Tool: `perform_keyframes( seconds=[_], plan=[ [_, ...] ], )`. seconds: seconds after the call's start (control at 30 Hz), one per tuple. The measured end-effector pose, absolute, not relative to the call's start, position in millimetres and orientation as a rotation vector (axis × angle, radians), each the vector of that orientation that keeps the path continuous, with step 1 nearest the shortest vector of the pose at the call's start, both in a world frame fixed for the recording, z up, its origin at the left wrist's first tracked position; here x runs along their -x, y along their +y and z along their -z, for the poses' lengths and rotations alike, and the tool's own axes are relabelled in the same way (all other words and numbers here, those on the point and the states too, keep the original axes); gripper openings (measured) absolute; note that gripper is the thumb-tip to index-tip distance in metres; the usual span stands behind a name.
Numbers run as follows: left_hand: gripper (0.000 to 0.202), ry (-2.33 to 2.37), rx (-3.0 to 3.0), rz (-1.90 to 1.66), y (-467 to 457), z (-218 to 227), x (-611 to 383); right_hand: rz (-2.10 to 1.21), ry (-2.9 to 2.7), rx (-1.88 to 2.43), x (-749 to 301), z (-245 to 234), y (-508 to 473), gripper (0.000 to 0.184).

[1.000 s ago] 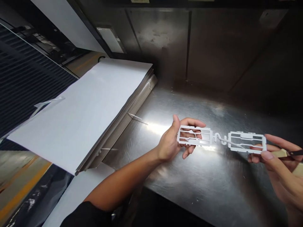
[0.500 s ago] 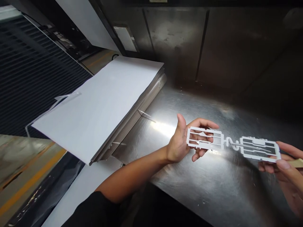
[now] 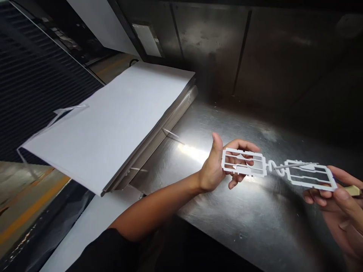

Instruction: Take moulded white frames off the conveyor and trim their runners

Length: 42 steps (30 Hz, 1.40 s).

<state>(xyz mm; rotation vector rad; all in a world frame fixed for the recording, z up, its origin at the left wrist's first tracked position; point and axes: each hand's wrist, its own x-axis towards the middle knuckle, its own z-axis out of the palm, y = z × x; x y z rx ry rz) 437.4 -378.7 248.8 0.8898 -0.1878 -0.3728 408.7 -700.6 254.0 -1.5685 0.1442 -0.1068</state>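
Note:
A white moulded plastic piece (image 3: 279, 169) spans my two hands: two rectangular open frames joined by a curly S-shaped link. My left hand (image 3: 222, 164) supports the left frame, with the thumb up and the fingers behind the bars. My right hand (image 3: 334, 200) pinches the right frame's far end and also holds a small tool with a beige handle (image 3: 353, 190), its tip hidden. A thin grey plastic sliver (image 3: 295, 166) lies across the link and the right frame.
A thick stack of white sheets (image 3: 107, 121) lies on the stainless steel bench (image 3: 227, 215), left of my hands. Loose plastic strips (image 3: 171, 135) sit beside it. A steel wall (image 3: 210, 53) stands behind. Dark ribbed panelling (image 3: 36, 75) and a yellow-lined floor (image 3: 31, 211) show at left.
The view has shifted slightly. The plastic piece has tilted a little, and the grey sliver now runs higher across the right frame. The tool handle shows less than a second ago.

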Motion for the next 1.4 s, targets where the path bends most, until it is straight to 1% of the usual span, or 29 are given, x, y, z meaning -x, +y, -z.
perform_keyframes(
  seconds=[0.13,0.37,0.53,0.83,0.9,1.13,1.4],
  plan=[
    [0.12,-0.143,-0.921,0.38,-378.0,-252.3,-437.9,0.127,0.112,1.506,-408.5,-255.9,-698.6,0.044],
    [0.126,-0.002,-0.881,0.436,-376.1,-259.7,-440.7,0.134,0.084,1.433,-404.8,-253.1,-695.0,0.05],
    [0.121,0.08,-0.859,0.479,-374.3,-262.4,-441.8,0.037,0.036,1.366,-400.4,-258.7,-686.6,0.05],
    [0.115,0.134,-0.873,0.491,-375.1,-266.2,-443.0,0.006,0.014,1.385,-399.4,-264.9,-684.3,0.06],
    [0.112,0.153,-0.884,0.48,-375.4,-267.2,-443.0,0.023,-0.025,1.377,-399.3,-263.2,-685.4,0.057],
    [0.101,0.278,-0.849,0.415,-374.4,-269.1,-444.5,0.042,-0.108,1.343,-400.6,-261.7,-683.4,0.037],
    [0.099,0.285,-0.848,0.424,-375.3,-273.5,-446.2,0.1,-0.088,1.423,-400.2,-264.0,-683.1,0.038]
  ],
)
